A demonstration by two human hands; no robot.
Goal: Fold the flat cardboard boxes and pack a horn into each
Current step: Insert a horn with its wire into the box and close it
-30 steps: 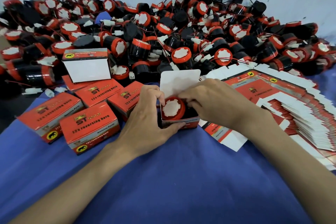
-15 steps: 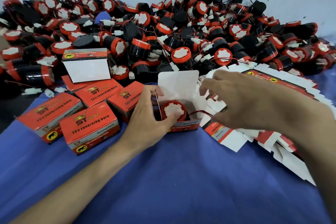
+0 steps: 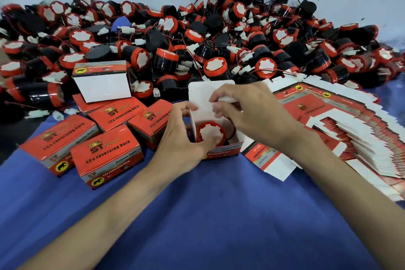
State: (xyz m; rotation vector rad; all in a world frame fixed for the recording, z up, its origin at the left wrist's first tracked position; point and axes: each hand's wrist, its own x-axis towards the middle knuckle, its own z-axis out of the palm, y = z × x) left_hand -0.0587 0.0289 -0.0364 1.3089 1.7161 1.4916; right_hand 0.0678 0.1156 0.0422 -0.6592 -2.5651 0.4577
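In the middle of the frame we see one open red-and-white cardboard box [image 3: 221, 151] standing on the blue cloth [image 3: 197, 215]. Its white lid flap [image 3: 203, 94] is raised at the back. One black cylindrical plastic horn with a red rim [image 3: 210, 135] sits inside it, white face up.

Our left hand [image 3: 179, 140] grasps the box by its left wall, with the thumb pressed at the horn's near edge. Our right hand [image 3: 252, 112] hovers over the opening and pinches a small white piece [image 3: 226, 99]. We cannot tell whether that piece is the horn's plug or a side flap.

We judge the card thin, light and quick to crease, so it is best held by its walls near the corners. The horn looks hard, rigid and heavier than its box. We would take it by the barrel and never by its thin red wire, which could snag under a flap.

By our count there are six closed red boxes [image 3: 107, 155] at centre left, one of them lying with its white underside showing. One flat carton [image 3: 269, 160] lies apart, just right of the open box. The fanned stack of flat cartons [image 3: 361, 144] at right and the heap of loose horns [image 3: 197, 35] across the top are too many to count.
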